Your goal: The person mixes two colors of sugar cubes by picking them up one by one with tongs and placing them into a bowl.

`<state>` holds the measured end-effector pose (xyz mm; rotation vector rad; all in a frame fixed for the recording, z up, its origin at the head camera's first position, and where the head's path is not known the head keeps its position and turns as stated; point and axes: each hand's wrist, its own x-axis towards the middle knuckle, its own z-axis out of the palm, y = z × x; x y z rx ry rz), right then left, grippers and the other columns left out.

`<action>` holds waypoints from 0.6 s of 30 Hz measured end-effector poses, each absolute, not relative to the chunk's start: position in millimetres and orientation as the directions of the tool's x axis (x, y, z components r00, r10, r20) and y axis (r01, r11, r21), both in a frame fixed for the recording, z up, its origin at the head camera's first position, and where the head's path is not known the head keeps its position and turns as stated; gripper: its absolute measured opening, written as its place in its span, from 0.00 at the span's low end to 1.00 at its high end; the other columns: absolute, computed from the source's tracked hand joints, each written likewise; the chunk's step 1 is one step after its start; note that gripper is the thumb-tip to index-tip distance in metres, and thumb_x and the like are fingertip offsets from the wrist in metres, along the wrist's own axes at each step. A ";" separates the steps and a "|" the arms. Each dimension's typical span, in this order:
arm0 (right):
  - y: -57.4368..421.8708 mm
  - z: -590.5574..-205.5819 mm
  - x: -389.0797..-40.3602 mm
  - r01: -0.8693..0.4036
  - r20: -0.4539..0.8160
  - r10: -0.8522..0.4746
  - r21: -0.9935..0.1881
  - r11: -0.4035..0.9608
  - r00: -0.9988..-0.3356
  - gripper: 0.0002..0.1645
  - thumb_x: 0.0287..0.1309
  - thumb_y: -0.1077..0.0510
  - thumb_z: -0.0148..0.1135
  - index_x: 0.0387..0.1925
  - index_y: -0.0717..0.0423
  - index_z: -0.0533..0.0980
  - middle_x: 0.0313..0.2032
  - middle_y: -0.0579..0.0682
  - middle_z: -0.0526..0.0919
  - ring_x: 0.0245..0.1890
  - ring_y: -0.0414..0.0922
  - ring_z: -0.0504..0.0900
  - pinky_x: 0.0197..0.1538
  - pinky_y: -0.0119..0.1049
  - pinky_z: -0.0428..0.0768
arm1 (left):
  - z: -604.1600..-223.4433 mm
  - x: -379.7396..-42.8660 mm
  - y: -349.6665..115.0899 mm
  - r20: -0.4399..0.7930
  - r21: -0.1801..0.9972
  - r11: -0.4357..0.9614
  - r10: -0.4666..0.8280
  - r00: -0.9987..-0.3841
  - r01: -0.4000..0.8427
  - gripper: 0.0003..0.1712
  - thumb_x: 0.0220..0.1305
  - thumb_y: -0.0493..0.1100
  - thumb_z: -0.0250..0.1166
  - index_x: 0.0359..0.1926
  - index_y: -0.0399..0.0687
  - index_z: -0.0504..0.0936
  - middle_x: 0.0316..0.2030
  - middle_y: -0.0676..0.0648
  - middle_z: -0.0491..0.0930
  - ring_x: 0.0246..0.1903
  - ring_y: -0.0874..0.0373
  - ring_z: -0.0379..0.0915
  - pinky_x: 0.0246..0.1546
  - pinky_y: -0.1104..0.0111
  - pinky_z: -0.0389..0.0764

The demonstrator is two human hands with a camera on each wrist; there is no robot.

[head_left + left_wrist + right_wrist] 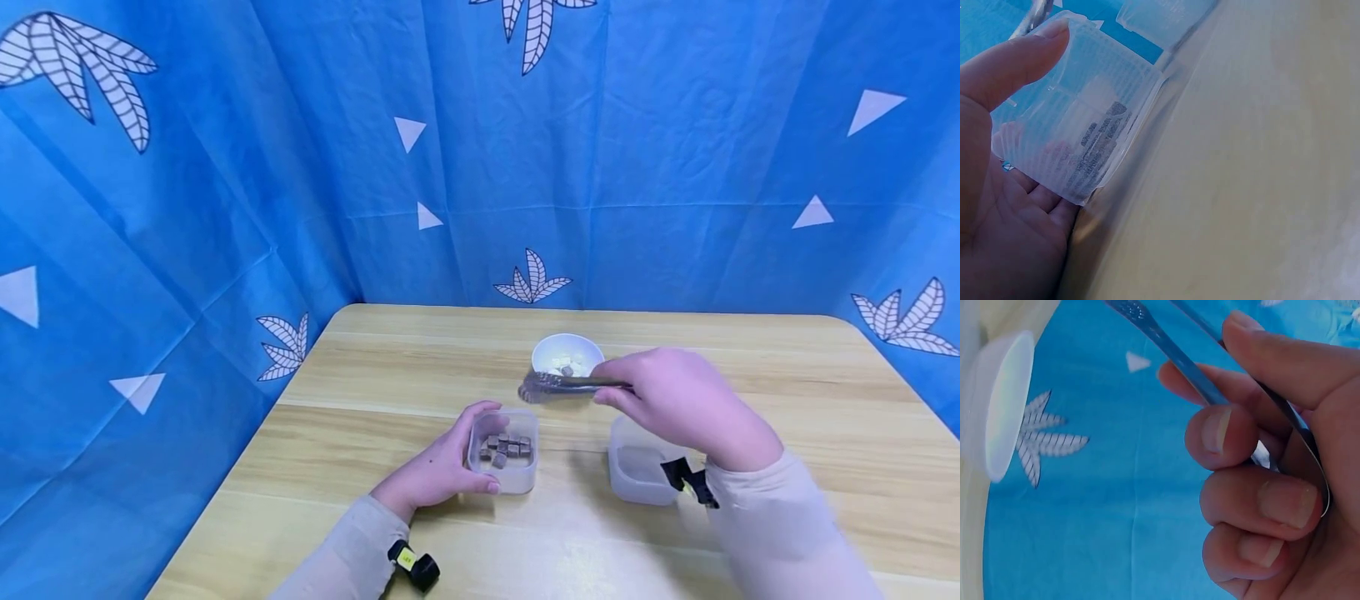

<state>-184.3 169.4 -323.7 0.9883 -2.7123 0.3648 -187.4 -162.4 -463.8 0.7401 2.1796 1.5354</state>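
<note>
My left hand [442,468] holds a square translucent plastic container [517,481] from its left side, thumb on the near wall, fingers round the far side. Several small brown cubes [501,451] lie in it. In the left wrist view the thumb presses the container's wall [1110,59]. My right hand [678,402] grips metal tongs [581,384], fingers curled round the arms, as the right wrist view of the tongs [1179,359] shows. The tongs' blurred tips are just in front of a white bowl [567,341]; whether they hold anything I cannot tell.
Pale pieces and a darker cube [567,371] lie in the bowl. A second translucent container [637,487] stands below my right hand, partly hidden by the wrist. The wooden table [360,375] ends at a blue patterned cloth [480,167].
</note>
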 end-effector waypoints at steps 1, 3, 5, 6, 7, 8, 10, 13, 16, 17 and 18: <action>165.3 -323.7 -181.9 -0.664 0.296 -0.608 -0.146 0.733 -0.737 0.10 0.64 0.47 0.68 0.43 0.42 0.86 0.36 0.34 0.86 0.31 0.36 0.83 0.34 0.43 0.82 | -463.6 -187.3 -162.5 -0.004 0.941 0.270 0.608 -0.794 0.202 0.62 0.49 0.40 0.80 0.77 0.58 0.50 0.72 0.54 0.64 0.71 0.59 0.58 0.71 0.54 0.57; 156.9 -323.8 -177.4 -0.682 0.289 -0.630 -0.132 0.719 -0.721 0.07 0.63 0.46 0.68 0.41 0.40 0.85 0.31 0.32 0.83 0.27 0.35 0.80 0.28 0.40 0.79 | -463.6 -187.4 -162.6 -0.010 0.940 0.277 0.602 -0.799 0.197 0.61 0.49 0.42 0.80 0.77 0.61 0.50 0.71 0.54 0.65 0.71 0.58 0.59 0.71 0.53 0.56; 147.9 -325.3 -174.1 -0.693 0.277 -0.646 -0.121 0.711 -0.711 0.05 0.63 0.46 0.69 0.38 0.37 0.84 0.27 0.30 0.79 0.23 0.33 0.74 0.24 0.36 0.73 | -463.6 -186.8 -163.3 -0.020 0.939 0.288 0.592 -0.806 0.187 0.61 0.49 0.43 0.81 0.76 0.65 0.51 0.71 0.53 0.65 0.70 0.57 0.59 0.71 0.51 0.55; 143.6 -326.8 -173.0 -0.698 0.274 -0.653 -0.119 0.706 -0.706 0.04 0.62 0.46 0.69 0.37 0.36 0.83 0.26 0.30 0.77 0.21 0.33 0.72 0.22 0.35 0.71 | -463.8 -186.7 -163.6 -0.024 0.939 0.290 0.588 -0.808 0.183 0.61 0.48 0.43 0.81 0.76 0.66 0.51 0.71 0.53 0.65 0.70 0.57 0.60 0.71 0.51 0.55; 139.5 -328.6 -172.1 -0.702 0.272 -0.658 -0.114 0.703 -0.703 0.03 0.61 0.45 0.70 0.36 0.36 0.83 0.25 0.29 0.76 0.20 0.32 0.70 0.21 0.34 0.69 | -463.8 -186.4 -163.9 -0.029 0.939 0.295 0.584 -0.811 0.179 0.61 0.48 0.44 0.81 0.76 0.65 0.51 0.71 0.53 0.65 0.70 0.56 0.60 0.71 0.50 0.55; 135.6 -330.7 -171.5 -0.704 0.268 -0.662 -0.106 0.702 -0.700 0.04 0.60 0.45 0.71 0.33 0.35 0.82 0.23 0.29 0.73 0.19 0.32 0.67 0.20 0.34 0.67 | -463.9 -186.3 -164.0 -0.032 0.938 0.298 0.582 -0.813 0.177 0.62 0.48 0.44 0.81 0.77 0.65 0.51 0.70 0.52 0.65 0.70 0.55 0.60 0.71 0.49 0.55; 129.4 -335.4 -171.0 -0.705 0.258 -0.667 -0.094 0.703 -0.699 0.05 0.59 0.45 0.72 0.31 0.34 0.81 0.22 0.28 0.73 0.18 0.32 0.67 0.19 0.34 0.66 | -463.8 -186.1 -164.3 -0.035 0.937 0.302 0.582 -0.813 0.176 0.62 0.48 0.45 0.81 0.77 0.63 0.51 0.70 0.53 0.65 0.69 0.55 0.61 0.70 0.49 0.55; 123.4 -342.0 -171.6 -0.707 0.242 -0.674 -0.082 0.703 -0.698 0.09 0.58 0.45 0.72 0.28 0.34 0.78 0.20 0.29 0.70 0.17 0.33 0.65 0.19 0.35 0.65 | -463.7 -186.4 -164.4 -0.030 0.936 0.300 0.590 -0.807 0.184 0.63 0.49 0.46 0.81 0.78 0.59 0.49 0.69 0.54 0.65 0.68 0.55 0.62 0.70 0.49 0.55; 119.9 -346.6 -172.3 -0.701 0.236 -0.669 -0.083 0.708 -0.704 0.11 0.57 0.45 0.73 0.27 0.35 0.77 0.19 0.29 0.69 0.16 0.33 0.64 0.19 0.35 0.64 | -463.5 -186.9 -164.3 -0.025 0.937 0.294 0.597 -0.802 0.190 0.63 0.50 0.46 0.80 0.78 0.58 0.49 0.69 0.54 0.65 0.68 0.56 0.62 0.70 0.50 0.55; 118.7 -348.1 -172.5 -0.699 0.235 -0.667 -0.085 0.710 -0.707 0.10 0.57 0.45 0.73 0.27 0.34 0.78 0.19 0.29 0.69 0.16 0.33 0.64 0.19 0.35 0.64 | -463.3 -186.9 -164.3 -0.023 0.938 0.291 0.597 -0.802 0.190 0.63 0.50 0.46 0.80 0.78 0.58 0.49 0.69 0.54 0.65 0.67 0.56 0.63 0.70 0.51 0.55; 117.3 -349.2 -172.5 -0.699 0.237 -0.667 -0.082 0.710 -0.706 0.09 0.56 0.45 0.74 0.27 0.34 0.79 0.19 0.29 0.69 0.16 0.33 0.64 0.18 0.35 0.64 | -463.0 -186.7 -164.3 -0.021 0.939 0.288 0.598 -0.801 0.190 0.63 0.50 0.45 0.81 0.78 0.58 0.49 0.69 0.54 0.65 0.67 0.56 0.63 0.70 0.51 0.56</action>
